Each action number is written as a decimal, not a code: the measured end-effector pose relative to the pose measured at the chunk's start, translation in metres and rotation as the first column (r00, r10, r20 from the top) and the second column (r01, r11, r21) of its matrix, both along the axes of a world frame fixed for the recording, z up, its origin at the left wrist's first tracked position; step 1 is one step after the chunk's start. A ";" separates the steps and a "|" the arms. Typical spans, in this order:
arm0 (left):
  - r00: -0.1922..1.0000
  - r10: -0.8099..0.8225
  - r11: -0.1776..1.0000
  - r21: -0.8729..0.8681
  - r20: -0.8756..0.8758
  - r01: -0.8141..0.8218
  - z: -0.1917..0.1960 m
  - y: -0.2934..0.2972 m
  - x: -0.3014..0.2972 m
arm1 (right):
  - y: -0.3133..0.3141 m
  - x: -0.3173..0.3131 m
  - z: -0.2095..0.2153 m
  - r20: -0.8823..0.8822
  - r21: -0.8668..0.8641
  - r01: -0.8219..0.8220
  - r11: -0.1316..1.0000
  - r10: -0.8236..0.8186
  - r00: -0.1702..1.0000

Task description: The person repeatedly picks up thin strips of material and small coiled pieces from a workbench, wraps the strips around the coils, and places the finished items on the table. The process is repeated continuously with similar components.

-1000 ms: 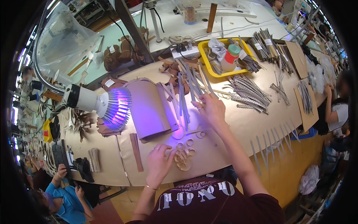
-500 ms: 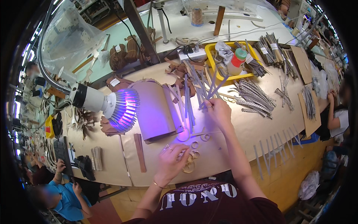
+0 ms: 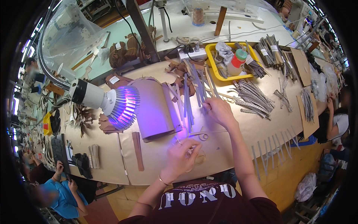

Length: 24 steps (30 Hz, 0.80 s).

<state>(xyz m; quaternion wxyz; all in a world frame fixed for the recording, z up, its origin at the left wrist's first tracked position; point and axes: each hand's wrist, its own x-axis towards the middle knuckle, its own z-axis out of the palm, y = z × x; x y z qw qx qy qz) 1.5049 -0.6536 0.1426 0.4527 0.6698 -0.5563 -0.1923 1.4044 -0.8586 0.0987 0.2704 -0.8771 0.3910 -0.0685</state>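
Note:
My left hand [image 3: 181, 158] is over the near edge of the papered table, its fingers curled together. Something pale shows between its thumb and fingers, too small to name. Beside it lies a pale coiled strip [image 3: 201, 158], partly covered by the hand. A smaller coil [image 3: 203, 137] rests a little farther off. My right hand [image 3: 220, 112] is closed at the near ends of a loose pile of long grey strips [image 3: 197, 84]; its fingertips hide whatever they pinch. A lit lamp [image 3: 125, 108] casts violet light beside a curved brown sheet [image 3: 154, 112], left of the strips.
A yellow tray [image 3: 227, 78] holds a red-and-green container [image 3: 238, 61] and cloth. Braided strips [image 3: 255, 99] are heaped at right, and grey strips [image 3: 274, 149] hang along the right edge. A brown strip [image 3: 138, 151] lies at left. Co-workers sit at both sides.
My left hand has moved right and slightly away from me, over the small coils, now mostly hidden. A grey strip that slanted up from my right hand no longer crosses the pile.

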 end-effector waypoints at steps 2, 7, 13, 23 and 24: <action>0.995 0.064 0.994 0.096 -0.073 -0.057 -0.007 -0.006 0.005 | 0.003 -0.001 0.000 0.024 0.072 -0.033 0.997 0.031 0.999; 0.904 0.229 0.973 0.109 -0.360 -0.203 -0.043 -0.055 0.014 | 0.011 -0.007 -0.006 0.263 0.285 -0.122 0.951 0.045 0.964; 0.904 0.293 0.947 0.038 0.312 -0.320 -0.081 -0.121 0.026 | 0.002 -0.021 -0.005 0.147 0.138 0.176 0.975 -0.195 0.970; 0.888 0.376 0.899 0.129 0.263 -0.419 -0.095 -0.140 0.035 | -0.003 -0.016 -0.030 0.052 -0.100 0.261 0.960 -0.257 0.965; 0.893 0.380 0.904 0.108 0.243 -0.414 -0.092 -0.138 0.037 | -0.001 -0.016 -0.033 0.073 -0.113 0.274 0.955 -0.267 0.961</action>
